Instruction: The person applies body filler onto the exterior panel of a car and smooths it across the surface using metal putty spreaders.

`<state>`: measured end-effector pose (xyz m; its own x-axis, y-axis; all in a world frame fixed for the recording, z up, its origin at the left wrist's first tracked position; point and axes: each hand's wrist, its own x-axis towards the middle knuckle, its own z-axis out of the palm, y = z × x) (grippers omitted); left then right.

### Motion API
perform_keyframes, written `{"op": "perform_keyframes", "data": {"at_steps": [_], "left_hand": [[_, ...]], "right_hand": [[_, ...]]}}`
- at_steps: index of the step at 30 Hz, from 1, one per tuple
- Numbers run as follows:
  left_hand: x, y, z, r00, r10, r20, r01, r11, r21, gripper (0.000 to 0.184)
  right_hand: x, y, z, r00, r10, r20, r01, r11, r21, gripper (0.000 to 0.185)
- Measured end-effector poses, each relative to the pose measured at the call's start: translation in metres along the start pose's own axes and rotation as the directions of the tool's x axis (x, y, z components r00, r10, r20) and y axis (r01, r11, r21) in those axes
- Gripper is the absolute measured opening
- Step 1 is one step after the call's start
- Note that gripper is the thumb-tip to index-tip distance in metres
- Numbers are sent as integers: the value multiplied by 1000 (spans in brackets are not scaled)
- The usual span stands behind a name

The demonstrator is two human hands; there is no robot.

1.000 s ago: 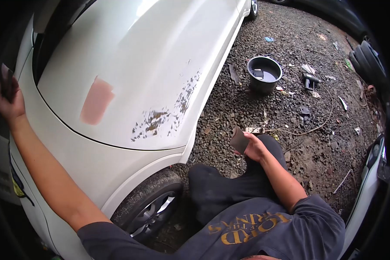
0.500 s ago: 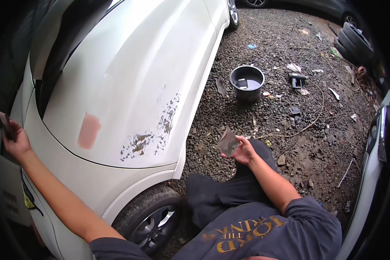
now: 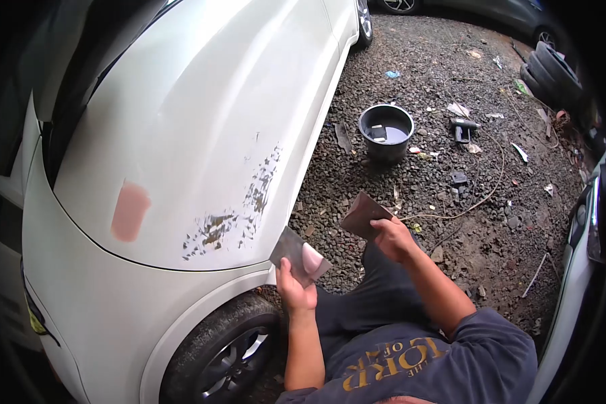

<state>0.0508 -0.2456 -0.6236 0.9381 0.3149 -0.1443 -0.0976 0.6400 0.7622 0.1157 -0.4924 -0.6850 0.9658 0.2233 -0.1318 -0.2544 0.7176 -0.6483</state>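
Note:
Near the car's wheel arch, my left hand (image 3: 295,291) is closed on a flat grey plate (image 3: 290,250), its thumb lying over the near edge. A lump of smooth pink putty (image 3: 311,258) sits on the plate's right side. My right hand (image 3: 393,237) pinches a thin, dark, square-edged putty spreader (image 3: 363,214) by its right corner. The plate and spreader are apart. Left of my hands is the white car panel (image 3: 161,148), carrying a pink putty patch (image 3: 130,211) and a dark, scraped, chipped area (image 3: 212,230).
Beyond my hands, a black bucket (image 3: 388,147) of water stands on gravel (image 3: 438,175). To its right lie a heat gun (image 3: 463,130) and a cord (image 3: 501,161). A car wheel (image 3: 225,363) is below the panel. Stacked tyres (image 3: 551,74) and another car (image 3: 576,262) are at the right.
My left hand has swung from the far left to the middle with the plate. My right hand has shifted slightly right, and the spreader is turned differently.

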Motion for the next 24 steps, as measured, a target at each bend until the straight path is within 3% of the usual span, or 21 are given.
{"op": "perform_keyframes", "data": {"at_steps": [1, 2, 3, 4, 7, 10, 11, 13, 15, 18, 20, 24], "left_hand": [[3, -8, -4, 995, -104, 5, 104, 994, 30, 39], [6, -16, -7, 978, -208, 11, 207, 976, 62, 37], [7, -24, 2, 984, -178, -25, 179, 983, 40, 34], [9, -30, 9, 984, -174, -30, 175, 984, 24, 34], [6, -35, 20, 984, -177, -38, 175, 984, -34, 34], [-2, -25, 23, 984, -155, -83, 155, 988, -5, 36], [-7, -18, 26, 966, -225, -130, 225, 974, -17, 37], [-10, -13, 15, 975, -195, -103, 193, 981, -26, 37], [-16, 1, 16, 976, -167, -138, 165, 986, -30, 41], [-15, 23, 20, 975, 137, -175, -127, 989, 69, 46], [-5, 31, 16, 945, 292, -147, -273, 952, 138, 50], [-2, 51, 38, 868, 488, -95, -464, 863, 198, 51]], "right_hand": [[-15, -20, 30, 1000, -9, 19, 13, 983, -185, 46], [-22, -25, 42, 986, -93, 136, 139, 913, -383, 47], [-29, -29, 54, 953, -174, 250, 286, 794, -537, 48], [-29, -34, 64, 793, -304, 528, 605, 492, -626, 55], [-45, -36, 92, 654, -194, 731, 749, 301, -590, 55], [-44, -19, 92, 607, -200, 769, 794, 108, -599, 55], [-42, -15, 88, 644, -161, 748, 764, 101, -637, 54], [-36, -6, 72, 710, -87, 698, 704, 85, -705, 53], [-24, -7, 54, 706, -69, 705, 703, -58, -709, 56], [-17, -11, 39, 740, -112, 663, 634, -213, -743, 55], [-24, -25, 71, 668, -252, 700, 611, -350, -710, 51], [-33, -39, 126, 536, -241, 809, 673, -457, -582, 52]]}}
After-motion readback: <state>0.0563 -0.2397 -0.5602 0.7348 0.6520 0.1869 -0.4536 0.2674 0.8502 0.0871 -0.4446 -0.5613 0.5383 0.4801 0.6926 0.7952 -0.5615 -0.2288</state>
